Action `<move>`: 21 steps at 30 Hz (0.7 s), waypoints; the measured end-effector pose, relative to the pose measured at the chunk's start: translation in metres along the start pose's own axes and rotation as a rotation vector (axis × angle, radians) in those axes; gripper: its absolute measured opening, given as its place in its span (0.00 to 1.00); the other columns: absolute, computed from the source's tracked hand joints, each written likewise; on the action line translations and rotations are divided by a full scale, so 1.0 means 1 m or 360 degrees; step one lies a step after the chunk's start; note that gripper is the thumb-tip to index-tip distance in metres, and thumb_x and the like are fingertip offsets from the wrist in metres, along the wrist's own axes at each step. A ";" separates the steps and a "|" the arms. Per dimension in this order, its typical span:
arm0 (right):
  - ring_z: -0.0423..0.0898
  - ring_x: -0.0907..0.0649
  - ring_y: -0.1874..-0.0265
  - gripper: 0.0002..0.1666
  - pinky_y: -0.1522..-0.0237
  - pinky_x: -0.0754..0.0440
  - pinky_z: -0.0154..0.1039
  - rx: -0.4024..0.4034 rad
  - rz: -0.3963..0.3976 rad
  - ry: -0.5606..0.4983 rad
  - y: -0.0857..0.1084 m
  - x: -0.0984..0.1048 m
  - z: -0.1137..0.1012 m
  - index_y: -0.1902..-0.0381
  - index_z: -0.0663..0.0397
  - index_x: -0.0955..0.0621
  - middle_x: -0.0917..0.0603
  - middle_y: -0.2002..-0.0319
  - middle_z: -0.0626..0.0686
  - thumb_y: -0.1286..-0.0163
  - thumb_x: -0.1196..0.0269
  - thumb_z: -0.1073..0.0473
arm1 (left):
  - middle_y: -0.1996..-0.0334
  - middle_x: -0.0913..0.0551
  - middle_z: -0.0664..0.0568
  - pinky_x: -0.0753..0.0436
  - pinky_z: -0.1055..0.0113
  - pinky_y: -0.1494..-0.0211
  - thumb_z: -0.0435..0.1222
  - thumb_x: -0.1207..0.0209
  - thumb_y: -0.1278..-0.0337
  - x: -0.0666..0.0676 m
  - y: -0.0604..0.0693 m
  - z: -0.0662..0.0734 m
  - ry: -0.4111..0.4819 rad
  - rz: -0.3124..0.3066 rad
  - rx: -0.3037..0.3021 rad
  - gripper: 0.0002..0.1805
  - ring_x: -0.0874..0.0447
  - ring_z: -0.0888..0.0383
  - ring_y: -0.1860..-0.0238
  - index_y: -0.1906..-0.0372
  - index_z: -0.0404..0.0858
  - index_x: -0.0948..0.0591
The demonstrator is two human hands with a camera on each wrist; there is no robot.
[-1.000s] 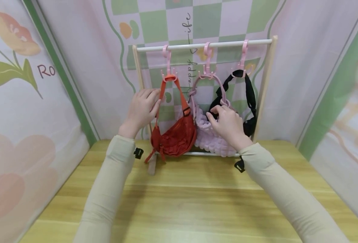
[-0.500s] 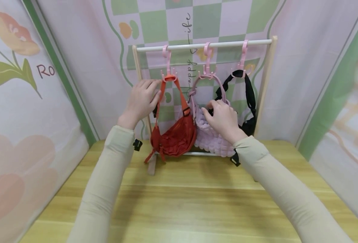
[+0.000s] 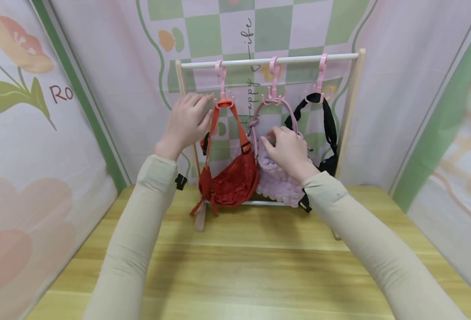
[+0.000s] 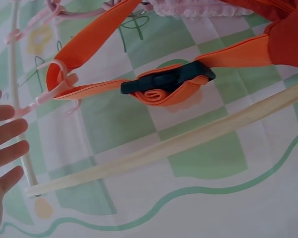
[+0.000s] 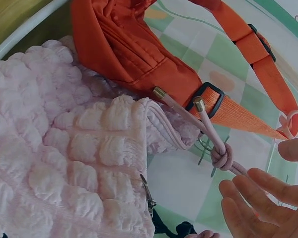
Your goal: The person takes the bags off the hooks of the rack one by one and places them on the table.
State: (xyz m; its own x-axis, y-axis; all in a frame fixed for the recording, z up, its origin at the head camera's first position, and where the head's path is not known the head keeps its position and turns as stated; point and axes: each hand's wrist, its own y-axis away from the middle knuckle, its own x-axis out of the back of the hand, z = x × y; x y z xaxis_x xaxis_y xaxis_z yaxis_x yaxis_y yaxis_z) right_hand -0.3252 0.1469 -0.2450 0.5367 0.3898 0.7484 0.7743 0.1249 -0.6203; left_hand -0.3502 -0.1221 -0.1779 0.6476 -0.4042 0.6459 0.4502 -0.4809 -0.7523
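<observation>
An orange-red bag (image 3: 233, 180) hangs by its strap from a pink hook (image 3: 222, 84) at the left of the rack. My left hand (image 3: 185, 122) is raised beside that strap, fingers relaxed; the left wrist view shows its spread fingers near the hook and the strap's black buckle (image 4: 169, 80). In front of the pink puffy bag (image 3: 277, 182) is my right hand (image 3: 287, 149), loosely bent and holding nothing. In the right wrist view its fingers lie near the bag's knotted cord (image 5: 222, 156); whether they touch it, I cannot tell.
A black bag (image 3: 329, 164) hangs from the rack's right hook, partly behind my right hand. The rack has a white top bar (image 3: 251, 61) and wooden posts, and stands at the back of a wooden table (image 3: 235, 266). Printed fabric (image 3: 111, 66) surrounds it.
My left hand has moved up along the orange strap towards the hook. My right hand has shifted left and slightly up across the pink bag. The bags hang as before.
</observation>
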 end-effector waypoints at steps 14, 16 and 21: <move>0.56 0.17 0.64 0.24 0.65 0.22 0.58 -0.0019 0.0022 -0.0017 -0.012 -0.006 -0.005 0.55 0.53 0.19 0.16 0.57 0.56 0.31 0.46 0.40 | 0.45 0.21 0.45 0.32 0.54 0.34 0.41 0.50 0.33 0.008 -0.027 0.000 -0.0089 -0.0027 0.0007 0.21 0.27 0.47 0.41 0.40 0.38 0.26; 0.55 0.17 0.65 0.24 0.67 0.21 0.56 -0.0013 0.0036 -0.0015 -0.014 -0.006 -0.005 0.55 0.53 0.19 0.16 0.57 0.56 0.31 0.46 0.41 | 0.44 0.21 0.45 0.33 0.54 0.34 0.41 0.50 0.33 0.010 -0.031 0.000 -0.0098 -0.0042 0.0007 0.21 0.27 0.47 0.41 0.40 0.38 0.27; 0.55 0.17 0.64 0.23 0.66 0.21 0.54 -0.0029 0.0034 -0.0039 -0.021 -0.004 -0.007 0.55 0.53 0.20 0.16 0.56 0.56 0.32 0.46 0.42 | 0.43 0.22 0.46 0.33 0.54 0.34 0.42 0.52 0.32 0.012 -0.040 0.000 -0.0103 -0.0064 0.0022 0.21 0.28 0.48 0.40 0.39 0.38 0.27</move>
State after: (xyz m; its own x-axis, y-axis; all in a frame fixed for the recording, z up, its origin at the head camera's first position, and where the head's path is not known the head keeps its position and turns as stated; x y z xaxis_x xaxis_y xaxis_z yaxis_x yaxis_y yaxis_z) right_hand -0.3415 0.1366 -0.2336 0.5452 0.4142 0.7289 0.7687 0.0999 -0.6317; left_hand -0.3606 -0.1081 -0.1401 0.6671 -0.3335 0.6662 0.4849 -0.4845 -0.7281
